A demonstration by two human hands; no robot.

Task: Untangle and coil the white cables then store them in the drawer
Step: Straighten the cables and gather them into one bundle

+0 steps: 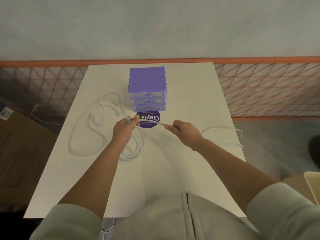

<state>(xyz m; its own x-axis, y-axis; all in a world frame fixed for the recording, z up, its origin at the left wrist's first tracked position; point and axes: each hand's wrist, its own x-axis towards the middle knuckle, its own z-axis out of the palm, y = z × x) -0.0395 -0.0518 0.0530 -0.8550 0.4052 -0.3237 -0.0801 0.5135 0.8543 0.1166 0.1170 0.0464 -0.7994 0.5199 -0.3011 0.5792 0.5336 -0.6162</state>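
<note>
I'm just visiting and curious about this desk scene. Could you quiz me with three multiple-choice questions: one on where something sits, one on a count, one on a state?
1. Where do the loose white cables lie?
A. left of the purple drawer unit
B. on top of it
C. inside a drawer

2. How many drawers does the drawer unit show?
A. two
B. three
C. five

3. What are the hands doing?
A. resting flat
B. holding one cable stretched between them
C. opening a drawer

Answers: 1 A, the loops sprawl on the table left of it. 2 B, three stacked fronts. 3 B, left hand and right hand grip the stretched cable.
</note>
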